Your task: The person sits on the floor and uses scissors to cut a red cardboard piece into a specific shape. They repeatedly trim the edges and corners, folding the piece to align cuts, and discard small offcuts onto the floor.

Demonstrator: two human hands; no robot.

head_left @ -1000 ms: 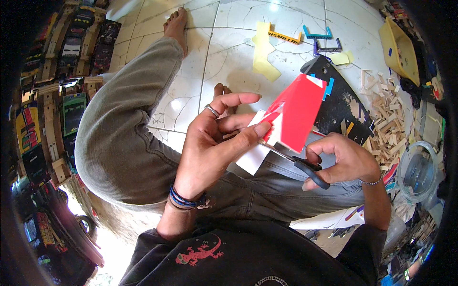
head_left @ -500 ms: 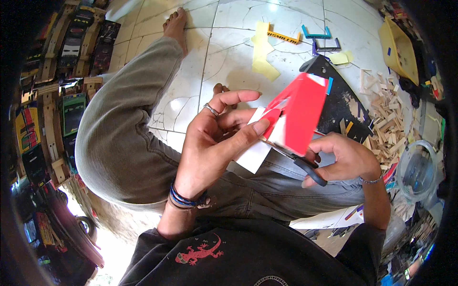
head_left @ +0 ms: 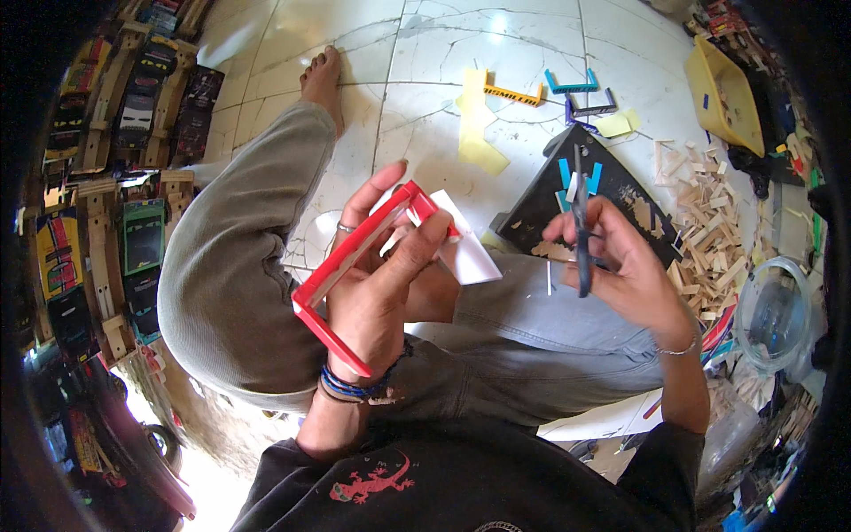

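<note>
In my left hand is a red, U-shaped bracket-like piece, its long side slanting across the palm and one arm hanging over the wrist. A folded white sheet sticks out beyond the thumb, beside the upper end of the red piece. My right hand grips black-handled scissors by the loops, blades pointing away from me. A gap separates the scissors from the red piece. Thin white slivers lie over my right thigh.
Beyond the scissors stands a worn black board with blue strips on it. Farther off lie yellow, light-blue and dark U-shaped pieces, and yellow paper. Wood offcuts, a yellow bin and a clear tub sit at right.
The red piece has been turned over and carried left and nearer to me. My right hand has drawn the scissors away from it and turned their blades outward.
</note>
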